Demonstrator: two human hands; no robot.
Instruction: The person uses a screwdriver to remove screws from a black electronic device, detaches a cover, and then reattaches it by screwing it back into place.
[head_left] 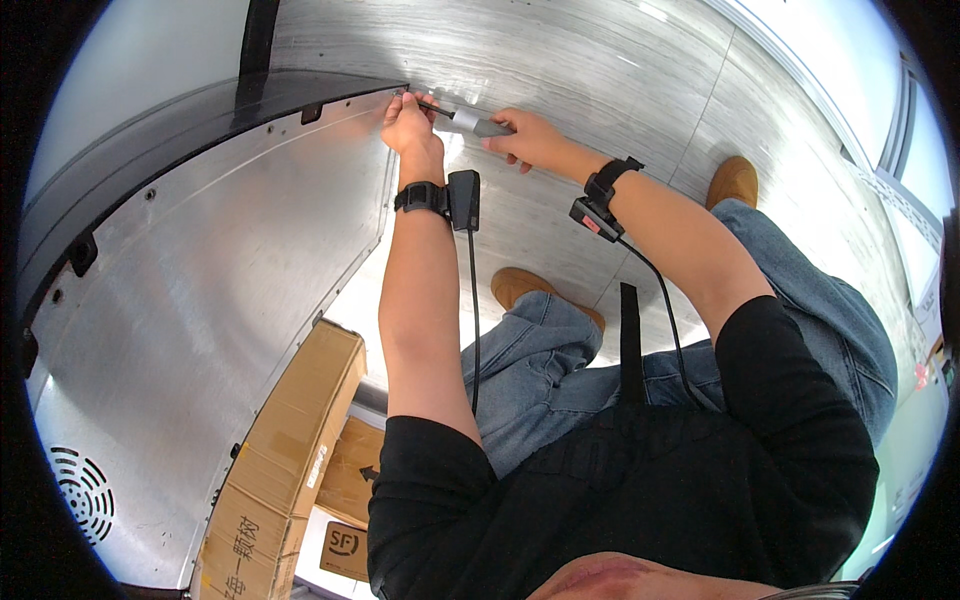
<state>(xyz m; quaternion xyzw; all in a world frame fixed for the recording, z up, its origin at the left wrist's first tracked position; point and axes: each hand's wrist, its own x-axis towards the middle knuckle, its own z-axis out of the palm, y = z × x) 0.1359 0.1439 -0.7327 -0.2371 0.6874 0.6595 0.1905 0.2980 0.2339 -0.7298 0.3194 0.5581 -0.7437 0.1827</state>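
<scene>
My right grip was clamped on the back end of a grey-handled screwdriver, which angled away to the upper left, its thin tip end reaching the fingers of my left grip. Those fingers were curled at the far corner of a silver metal panel that spread to their left and below; whether they were clamped on the shaft or only steadied the corner, I could not tell, and they hid the tip.

A slip looked the likeliest trouble: pushing off-line from the handle's end could have thrown the tip out against my left fingers or scratched the panel. With the tip hidden, a poor seat could have passed unnoticed. The cable trailing from the left wrist might have snagged with a sudden reach.

Well below my left grip, beside the panel, stood a tall cardboard box. A brown carton and a smaller box sat close by it. What any of the three held did not show.
</scene>
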